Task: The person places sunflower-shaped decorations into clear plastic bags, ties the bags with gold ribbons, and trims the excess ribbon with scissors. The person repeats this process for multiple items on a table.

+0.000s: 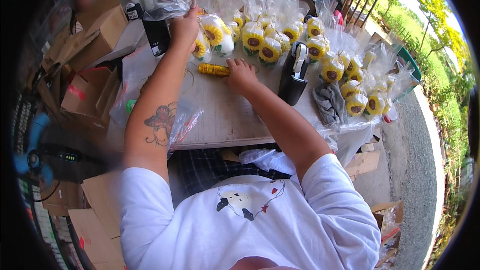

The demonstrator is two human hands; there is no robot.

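My left hand (184, 28) grips a clear plastic bag (170, 5) beside a black box (155, 35). Just right of it are wrapped white pieces with yellow sunflowers (213, 35); whether they belong to the gripped bag is hidden by the hand. A spool of gold twine (213, 69) lies on the table, its right end between the thumb and forefinger of my right hand (242, 75). Several bagged sunflower pieces (270, 50), their necks tied with gold twine, stand along the far side. A black tape dispenser (293, 78) is right of my right hand.
A grey cloth (330, 103) lies on the right of the pale table (228, 120). Plastic sheeting (183, 120) covers its left part. Cardboard boxes (90, 97) and a blue-bladed fan (35, 153) are at the left. Two other people are partly visible beyond the table.
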